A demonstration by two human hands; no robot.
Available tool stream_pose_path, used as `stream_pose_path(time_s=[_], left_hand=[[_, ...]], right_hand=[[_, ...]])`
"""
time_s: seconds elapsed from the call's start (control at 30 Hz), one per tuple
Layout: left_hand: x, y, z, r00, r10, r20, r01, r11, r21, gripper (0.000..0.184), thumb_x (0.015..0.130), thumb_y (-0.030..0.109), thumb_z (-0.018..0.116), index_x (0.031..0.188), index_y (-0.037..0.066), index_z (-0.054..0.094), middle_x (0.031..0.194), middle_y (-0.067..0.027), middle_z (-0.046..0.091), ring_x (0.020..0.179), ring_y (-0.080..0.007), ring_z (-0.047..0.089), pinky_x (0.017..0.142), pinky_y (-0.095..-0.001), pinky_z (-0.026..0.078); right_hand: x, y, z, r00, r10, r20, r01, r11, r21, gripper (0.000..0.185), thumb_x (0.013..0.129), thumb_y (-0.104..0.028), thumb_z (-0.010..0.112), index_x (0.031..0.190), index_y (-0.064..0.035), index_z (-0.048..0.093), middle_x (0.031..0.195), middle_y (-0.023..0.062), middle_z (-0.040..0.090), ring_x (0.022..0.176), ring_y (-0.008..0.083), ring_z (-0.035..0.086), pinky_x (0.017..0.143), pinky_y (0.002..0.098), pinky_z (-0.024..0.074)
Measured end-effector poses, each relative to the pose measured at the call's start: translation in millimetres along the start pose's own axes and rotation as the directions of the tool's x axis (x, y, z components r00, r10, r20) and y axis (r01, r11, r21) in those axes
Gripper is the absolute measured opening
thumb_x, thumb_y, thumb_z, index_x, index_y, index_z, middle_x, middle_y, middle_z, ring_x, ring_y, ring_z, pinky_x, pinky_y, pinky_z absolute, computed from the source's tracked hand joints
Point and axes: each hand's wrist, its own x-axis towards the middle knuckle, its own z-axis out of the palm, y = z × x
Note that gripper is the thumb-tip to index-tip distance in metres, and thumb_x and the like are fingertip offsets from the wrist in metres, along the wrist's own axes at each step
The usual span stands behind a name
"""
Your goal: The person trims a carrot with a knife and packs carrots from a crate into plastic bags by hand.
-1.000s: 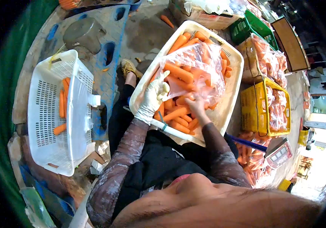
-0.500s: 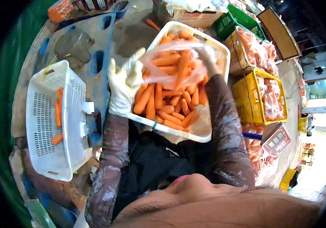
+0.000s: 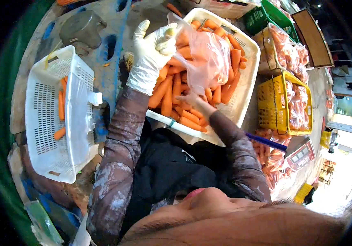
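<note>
My left hand (image 3: 153, 49), in a white glove, is closed on the upper left edge of a clear plastic bag (image 3: 208, 57), with its thumb standing apart. Carrots show through the bag, which lies over a white basket (image 3: 247, 86) full of loose carrots (image 3: 167, 96). Below the bag, my right hand (image 3: 194, 100) is bare and reaches over the carrots near the basket's front side. Its fingers are spread and nothing shows in them.
At the left is a white crate (image 3: 53, 135) with a few carrots. A grey stool (image 3: 81, 30) rests on a blue pallet (image 3: 114, 78). Bagged carrots fill a yellow crate (image 3: 272, 102) at the right, near a scale display (image 3: 301, 156) and a green crate (image 3: 256, 20).
My left hand has risen with the bag's edge. My right hand went up to the bag's far side, then came back down toward the front carrots.
</note>
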Motion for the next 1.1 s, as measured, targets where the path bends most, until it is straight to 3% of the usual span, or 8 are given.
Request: stream_pose_path(time_s=[0.17,0.27,0.43,0.57,0.67,0.8,0.93,1.1], left_hand=[[-4.5,-0.5,-4.0,0.999,-0.001,0.052,0.002,1.000,-0.010,0.082,0.085,0.048,0.050,0.134,-0.014,0.028,0.091,-0.0135,0.063,0.048,-0.0099,0.034,0.046,-0.0233,0.030],[-2.9,0.0,-9.1,0.998,-0.028,0.056,0.030,0.999,-0.021,0.076,0.086,0.051,0.048,0.131,-0.010,0.038,0.089,-0.0114,0.060,0.050,-0.0124,0.037,0.046,-0.0249,0.031],[-2.7,-6.2,-15.4,0.991,-0.047,0.126,0.051,0.998,-0.027,0.072,0.088,0.044,0.047,0.134,-0.010,0.034,0.092,-0.0130,0.058,0.048,-0.0111,0.036,0.046,-0.0249,0.031],[-8.9,-12.2,-19.7,0.992,-0.060,0.113,0.056,0.998,0.038,0.069,0.088,0.043,0.048,0.133,-0.008,0.038,0.094,-0.0121,0.063,0.047,-0.0097,0.035,0.044,-0.0240,0.030],[-17.4,-10.9,-26.6,0.990,-0.049,0.130,0.043,0.998,0.045,0.076,0.087,0.043,0.049,0.137,-0.010,0.028,0.092,-0.0143,0.059,0.045,-0.0092,0.034,0.041,-0.0231,0.028],[-31.8,-12.0,-16.3,0.998,-0.052,0.025,0.050,0.995,0.083,0.077,0.086,0.042,0.052,0.140,-0.006,0.025,0.081,-0.0116,0.054,0.045,-0.0103,0.035,0.039,-0.0226,0.029],[-49.1,-23.1,-16.1,0.992,-0.101,0.077,0.089,0.985,0.147,0.078,0.085,0.044,0.054,0.143,0.001,0.024,0.072,-0.0085,0.053,0.044,-0.0097,0.036,0.036,-0.0208,0.029],[-64.4,-50.5,-19.1,0.999,-0.038,-0.029,0.046,0.915,0.400,0.076,0.084,0.048,0.057,0.141,0.006,0.031,0.068,-0.0040,0.055,0.040,-0.0062,0.031,0.036,-0.0179,0.027]], right_hand=[[12.6,-31.2,35.1,0.943,0.317,-0.099,-0.293,0.935,0.199,0.139,0.043,-0.072,0.078,0.131,0.0176,0.019,0.127,0.0306,0.040,0.120,0.0376,0.043,0.100,0.0398,0.0359],[22.9,-37.9,62.7,0.891,0.403,-0.208,-0.437,0.885,-0.160,0.153,0.040,-0.068,0.081,0.134,0.0195,-0.002,0.138,0.0345,0.026,0.131,0.0428,0.028,0.107,0.0411,0.0265],[34.7,-54.3,63.3,0.763,0.587,-0.269,-0.626,0.776,-0.082,0.107,0.062,-0.058,0.070,0.127,0.0186,0.035,0.131,0.0353,0.037,0.122,0.0424,0.042,0.098,0.0412,0.0385],[1.0,-33.6,33.6,0.969,0.248,-0.025,-0.220,0.898,0.381,0.059,0.063,-0.035,0.077,0.101,0.0065,0.059,0.109,0.0204,0.056,0.102,0.0240,0.055,0.090,0.0324,0.0422],[-55.8,-72.5,0.3,0.997,0.075,0.030,-0.044,0.189,0.981,0.037,0.075,-0.024,0.065,0.104,-0.0012,0.059,0.094,0.0103,0.062,0.082,0.0220,0.060,0.073,0.0349,0.0503],[-61.5,-1.3,-8.3,0.881,-0.178,0.438,-0.384,0.271,0.883,0.062,0.064,-0.016,0.071,0.119,-0.0011,0.048,0.103,0.0109,0.059,0.089,0.0223,0.060,0.076,0.0352,0.0506],[-157.6,-24.3,-52.0,0.848,-0.457,0.267,-0.188,0.211,0.959,0.083,0.055,-0.021,0.074,0.130,-0.0027,0.042,0.113,0.0115,0.054,0.099,0.0238,0.056,0.084,0.0356,0.0480],[-132.9,-25.7,-60.7,0.900,-0.249,0.358,-0.340,0.113,0.933,0.067,0.065,-0.024,0.070,0.123,0.0008,0.047,0.107,0.0170,0.060,0.092,0.0303,0.061,0.081,0.0397,0.0515]])
